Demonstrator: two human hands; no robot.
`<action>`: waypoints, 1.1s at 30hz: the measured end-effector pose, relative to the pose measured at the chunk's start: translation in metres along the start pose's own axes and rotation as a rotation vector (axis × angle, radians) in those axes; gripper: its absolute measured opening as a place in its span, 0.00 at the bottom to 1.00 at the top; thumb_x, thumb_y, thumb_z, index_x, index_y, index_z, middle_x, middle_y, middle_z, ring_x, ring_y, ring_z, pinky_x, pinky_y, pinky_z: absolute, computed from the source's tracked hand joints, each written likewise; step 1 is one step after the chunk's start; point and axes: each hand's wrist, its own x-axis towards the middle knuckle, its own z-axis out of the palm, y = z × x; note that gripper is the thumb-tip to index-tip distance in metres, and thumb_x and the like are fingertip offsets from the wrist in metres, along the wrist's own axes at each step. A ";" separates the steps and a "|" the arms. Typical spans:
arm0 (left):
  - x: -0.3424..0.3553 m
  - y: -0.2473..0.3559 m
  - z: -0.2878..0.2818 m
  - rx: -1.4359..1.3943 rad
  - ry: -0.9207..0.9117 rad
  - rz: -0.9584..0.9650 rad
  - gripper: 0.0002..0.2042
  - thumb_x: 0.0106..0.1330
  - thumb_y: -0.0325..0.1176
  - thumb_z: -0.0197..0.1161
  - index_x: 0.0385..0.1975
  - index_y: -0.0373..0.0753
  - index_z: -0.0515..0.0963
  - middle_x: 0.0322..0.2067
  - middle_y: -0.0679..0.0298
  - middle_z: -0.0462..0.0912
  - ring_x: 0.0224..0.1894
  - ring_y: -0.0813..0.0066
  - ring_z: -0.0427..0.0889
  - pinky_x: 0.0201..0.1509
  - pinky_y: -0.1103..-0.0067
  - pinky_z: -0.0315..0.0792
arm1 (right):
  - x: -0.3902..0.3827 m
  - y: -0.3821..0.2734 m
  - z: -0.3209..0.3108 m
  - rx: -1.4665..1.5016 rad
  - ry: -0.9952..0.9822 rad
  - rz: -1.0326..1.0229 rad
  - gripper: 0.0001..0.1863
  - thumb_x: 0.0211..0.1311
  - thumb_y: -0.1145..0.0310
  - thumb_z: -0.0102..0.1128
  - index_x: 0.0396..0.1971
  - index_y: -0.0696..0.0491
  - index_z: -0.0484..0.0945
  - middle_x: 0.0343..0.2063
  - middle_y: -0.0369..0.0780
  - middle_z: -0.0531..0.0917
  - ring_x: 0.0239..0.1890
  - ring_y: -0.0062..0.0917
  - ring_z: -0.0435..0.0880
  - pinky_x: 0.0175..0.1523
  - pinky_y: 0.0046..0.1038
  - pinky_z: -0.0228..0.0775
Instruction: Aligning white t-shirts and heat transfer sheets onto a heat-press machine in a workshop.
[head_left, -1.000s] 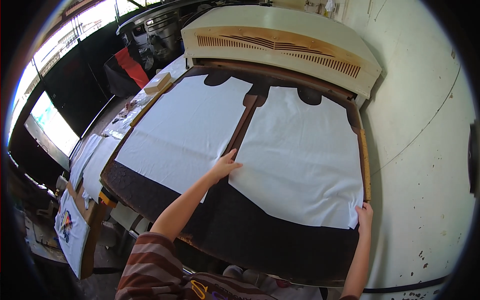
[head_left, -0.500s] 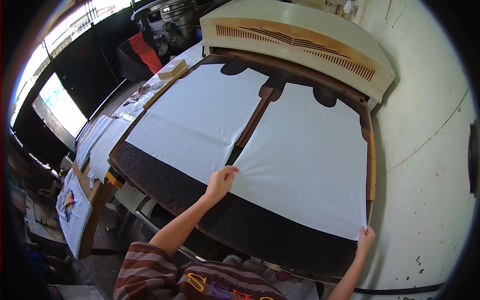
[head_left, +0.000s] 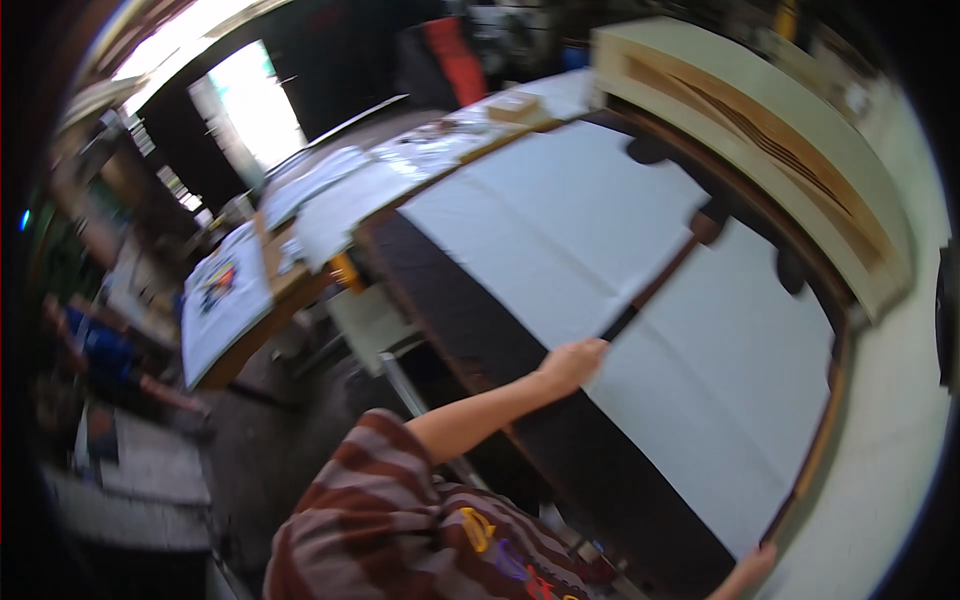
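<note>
my view has just swung round to the left, so the dark bed [head_left: 470, 310] sits tilted toward my right and a person in blue [head_left: 100, 345] now shows at the far left. for the work in hand that changes little, i judge: the hands are at the same two corners as half a second ago.

the right-hand white cloth [head_left: 720, 350] lies on the bed, beside the left-hand white cloth [head_left: 550, 230], with a brown strip [head_left: 668, 275] showing between them. a second ago its near edge was bowed and bunched at the outer corner; now that edge runs fairly straight and the panel lies flatter.

my left hand [head_left: 572, 367] is at the near inner corner, fingers curled; my right hand [head_left: 755, 569] is at the near outer corner, partly cut off. with this blur, i can't tell whether either is pinching the cloth or has let go.
</note>
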 end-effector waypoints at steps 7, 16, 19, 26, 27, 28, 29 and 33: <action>-0.017 -0.066 -0.134 -0.053 0.486 -0.071 0.06 0.58 0.29 0.54 0.33 0.39 0.75 0.27 0.58 0.77 0.27 0.61 0.78 0.31 0.71 0.73 | 0.023 -0.179 -0.058 0.043 -0.004 0.082 0.09 0.52 0.69 0.55 0.31 0.57 0.77 0.30 0.47 0.79 0.34 0.39 0.78 0.39 0.35 0.69; -0.110 -0.384 -0.312 0.017 1.068 -0.709 0.08 0.55 0.31 0.54 0.32 0.38 0.77 0.31 0.55 0.78 0.38 0.59 0.77 0.44 0.70 0.69 | -0.050 -0.385 -0.107 0.123 0.253 -0.099 0.06 0.52 0.70 0.56 0.29 0.55 0.79 0.28 0.44 0.80 0.30 0.36 0.79 0.36 0.33 0.71; -0.161 -0.531 -0.322 -0.068 1.001 -1.138 0.14 0.54 0.38 0.53 0.36 0.36 0.75 0.33 0.51 0.78 0.40 0.58 0.77 0.47 0.68 0.68 | -0.083 -0.473 -0.118 0.228 0.150 -0.061 0.06 0.52 0.72 0.56 0.29 0.56 0.79 0.28 0.44 0.80 0.31 0.35 0.79 0.37 0.34 0.71; -0.190 -0.670 -0.291 -0.695 0.831 -1.514 0.17 0.54 0.43 0.57 0.30 0.33 0.78 0.26 0.57 0.80 0.30 0.66 0.78 0.33 0.71 0.70 | -0.114 -0.646 -0.145 0.239 -0.042 -0.360 0.08 0.52 0.74 0.53 0.32 0.57 0.78 0.31 0.46 0.79 0.31 0.36 0.78 0.33 0.31 0.71; -0.192 -0.678 -0.284 -0.701 0.824 -1.521 0.17 0.54 0.43 0.57 0.30 0.33 0.78 0.26 0.57 0.80 0.30 0.66 0.78 0.33 0.71 0.70 | -0.115 -0.662 -0.146 0.278 -0.057 -0.475 0.08 0.52 0.74 0.53 0.32 0.57 0.77 0.31 0.46 0.78 0.31 0.36 0.78 0.32 0.31 0.71; -0.181 -0.677 -0.274 -0.700 0.853 -1.531 0.16 0.54 0.42 0.59 0.29 0.33 0.78 0.25 0.58 0.80 0.27 0.67 0.78 0.31 0.72 0.69 | -0.119 -0.677 -0.152 0.257 -0.052 -0.478 0.08 0.52 0.74 0.53 0.32 0.57 0.77 0.31 0.46 0.78 0.31 0.36 0.78 0.32 0.31 0.71; -0.191 -0.686 -0.277 -0.673 0.929 -1.551 0.15 0.54 0.41 0.61 0.28 0.32 0.78 0.23 0.60 0.80 0.25 0.68 0.77 0.28 0.73 0.69 | -0.123 -0.696 -0.157 0.275 -0.115 -0.448 0.08 0.52 0.75 0.52 0.32 0.58 0.77 0.31 0.46 0.78 0.31 0.36 0.78 0.32 0.31 0.71; -0.171 -0.673 -0.287 -0.473 0.866 -1.554 0.16 0.43 0.35 0.69 0.34 0.38 0.78 0.34 0.55 0.80 0.38 0.62 0.80 0.45 0.73 0.72 | -0.132 -0.720 -0.155 0.304 -0.152 -0.482 0.07 0.52 0.76 0.51 0.30 0.57 0.78 0.30 0.45 0.77 0.30 0.37 0.77 0.33 0.30 0.71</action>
